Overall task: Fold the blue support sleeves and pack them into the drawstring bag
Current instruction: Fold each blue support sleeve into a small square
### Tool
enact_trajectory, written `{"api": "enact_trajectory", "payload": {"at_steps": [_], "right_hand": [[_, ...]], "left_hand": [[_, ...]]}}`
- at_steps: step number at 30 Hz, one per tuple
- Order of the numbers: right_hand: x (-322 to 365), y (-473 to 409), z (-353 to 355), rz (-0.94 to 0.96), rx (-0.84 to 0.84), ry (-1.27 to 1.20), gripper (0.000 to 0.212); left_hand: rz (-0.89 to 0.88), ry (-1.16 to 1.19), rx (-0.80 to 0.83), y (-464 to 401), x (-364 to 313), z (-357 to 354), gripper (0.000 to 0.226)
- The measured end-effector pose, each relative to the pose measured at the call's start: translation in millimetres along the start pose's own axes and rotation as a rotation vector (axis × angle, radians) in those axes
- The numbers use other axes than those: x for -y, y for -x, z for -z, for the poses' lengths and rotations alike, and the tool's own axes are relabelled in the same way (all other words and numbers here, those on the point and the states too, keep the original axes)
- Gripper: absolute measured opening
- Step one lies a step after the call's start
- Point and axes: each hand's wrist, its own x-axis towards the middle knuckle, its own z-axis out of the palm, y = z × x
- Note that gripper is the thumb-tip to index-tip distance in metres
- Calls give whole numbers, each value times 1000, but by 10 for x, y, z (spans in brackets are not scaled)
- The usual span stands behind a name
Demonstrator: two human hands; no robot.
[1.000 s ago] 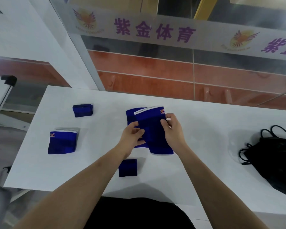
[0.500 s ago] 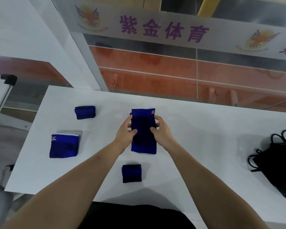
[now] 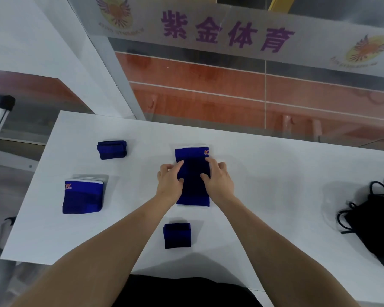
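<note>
— Where on the tabletop [image 3: 264, 165]?
— Dead centre: blue support sleeve [image 3: 193, 196], long axis running straight away from the body, logo end far.
— Hands?
— Left hand [image 3: 170, 181] and right hand [image 3: 217, 179] flat on either long edge, fingers spread, pressing, gripping nothing.
— Next fold?
— Probably end over end, along that axis.
— Drawstring bag [image 3: 372, 222]?
— Far right, well apart; right hand nearer.

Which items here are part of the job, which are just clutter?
Job: sleeve under both hands; folded sleeve at left; small folded sleeves, far and near; black drawstring bag.
Not job: purple-lettered banner; black clamp at left.
</note>
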Motion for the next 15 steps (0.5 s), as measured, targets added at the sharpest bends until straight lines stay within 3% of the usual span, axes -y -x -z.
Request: {"api": "enact_trajectory", "payload": {"at_steps": [6,15], "right_hand": [[-60,-5,-7,51,39,215,54],[-120,-10,-28,31,65,215,55]], "left_hand": [[-7,-199,7,33,-40,-41,72],[282,538,-31,-162,-233,11,70]]}}
